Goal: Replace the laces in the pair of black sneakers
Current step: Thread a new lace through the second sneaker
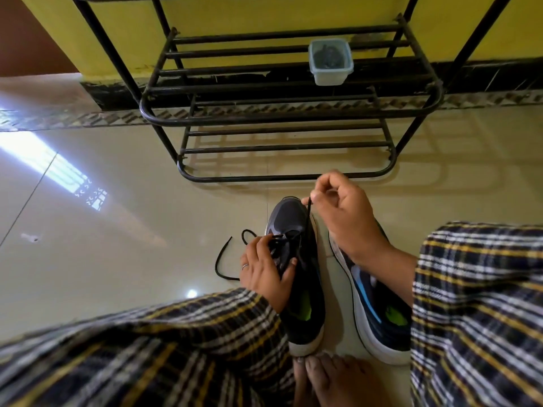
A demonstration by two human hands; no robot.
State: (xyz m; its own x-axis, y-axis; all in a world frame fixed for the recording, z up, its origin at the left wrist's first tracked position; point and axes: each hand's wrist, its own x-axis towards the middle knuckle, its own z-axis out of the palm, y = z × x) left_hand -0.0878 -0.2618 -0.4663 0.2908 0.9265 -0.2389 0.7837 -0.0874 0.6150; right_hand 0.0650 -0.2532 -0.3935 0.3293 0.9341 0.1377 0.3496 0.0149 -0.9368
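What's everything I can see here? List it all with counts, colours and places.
black sneakers: two, black with white soles, on the floor between the knees; the right one has a blue stripe.
black shoelace: one, threaded through the left sneaker, its loose end on the floor.
black metal shoe rack: one, against the yellow wall.
clear plastic tub: one, dark contents, on the rack.
cream tiled floor: glossy.
checked trousers: dark with yellow and white.
bare foot: bottom.
left hand: grips the sneaker's eyelet area, wears a ring.
right hand: pinches the lace.
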